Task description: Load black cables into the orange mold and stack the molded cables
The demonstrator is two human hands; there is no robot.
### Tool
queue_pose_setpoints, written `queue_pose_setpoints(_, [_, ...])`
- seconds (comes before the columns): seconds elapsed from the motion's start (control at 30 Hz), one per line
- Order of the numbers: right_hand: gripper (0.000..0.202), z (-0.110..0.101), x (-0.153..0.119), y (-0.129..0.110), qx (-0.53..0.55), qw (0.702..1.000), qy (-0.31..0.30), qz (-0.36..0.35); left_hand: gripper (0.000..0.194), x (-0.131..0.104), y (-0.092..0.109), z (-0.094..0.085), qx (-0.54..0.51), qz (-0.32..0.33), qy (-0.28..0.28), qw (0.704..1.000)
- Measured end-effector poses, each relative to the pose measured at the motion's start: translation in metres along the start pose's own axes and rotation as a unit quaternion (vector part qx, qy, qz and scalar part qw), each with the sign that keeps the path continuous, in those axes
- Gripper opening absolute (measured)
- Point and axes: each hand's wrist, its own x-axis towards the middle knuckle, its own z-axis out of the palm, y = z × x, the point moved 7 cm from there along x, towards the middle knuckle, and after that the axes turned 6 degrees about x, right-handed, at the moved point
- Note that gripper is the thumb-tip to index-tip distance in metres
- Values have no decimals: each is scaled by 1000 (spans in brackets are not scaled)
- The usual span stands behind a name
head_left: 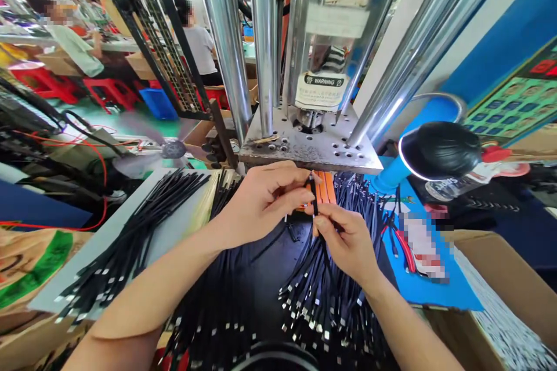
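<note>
Between my two hands a short length of black cable (315, 196) stands nearly upright. The thumb and fingers of my left hand (278, 194) pinch its upper part. Lower down, my right hand (346, 235) grips it between thumb and forefinger. Just behind the fingers lies an orange block (325, 185), partly hidden by my hands. Below my right hand spreads a heap of black cables (322, 295) with silvery metal ends. Another bundle of black cables (143, 232) lies on the grey board to the left.
A metal press plate (304, 148) with thick chrome posts (226, 35) stands right behind my hands. Red-handled pliers (407, 249) lie on the blue board (452, 284) at right, near a black lamp head (439, 151). A fan (173, 149) stands at left; two people sit farther back.
</note>
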Motion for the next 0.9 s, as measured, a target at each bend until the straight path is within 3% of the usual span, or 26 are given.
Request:
queue_pose_setpoints(0.13, [23, -2, 2, -3, -5, 999, 48, -14, 36, 21, 4, 9, -112, -32, 13, 993])
queue_pose_setpoints(0.27, [17, 4, -13, 2, -52, 998, 19, -18, 34, 37, 3, 15, -137, -39, 27, 990])
queue_pose_setpoints(0.43, [17, 1, -32, 46, -144, 987, -51, 58, 31, 66, 4, 6, -64, -27, 105, 992])
queue_pose_setpoints(0.57, [32, -31, -8, 88, -163, 981, 6, 103, 27, 84, 26, 5, -61, 76, 116, 988])
queue_pose_setpoints(0.67, [38, -55, 22, 112, -157, 979, 71, 112, 18, 80, 29, 19, 1, 126, 88, 988])
queue_pose_setpoints(0.77, [36, -65, 45, 134, -139, 977, 92, 133, 25, 61, -6, 50, 102, 77, 24, 991])
queue_pose_setpoints(0.83, [38, -65, 54, 146, -124, 977, 85, 150, 19, 42, -37, 83, 175, 67, -89, 978])
queue_pose_setpoints(0.9, [39, -62, 58, 153, -111, 979, 65, 156, 20, 19, -64, 114, 241, 83, -201, 946])
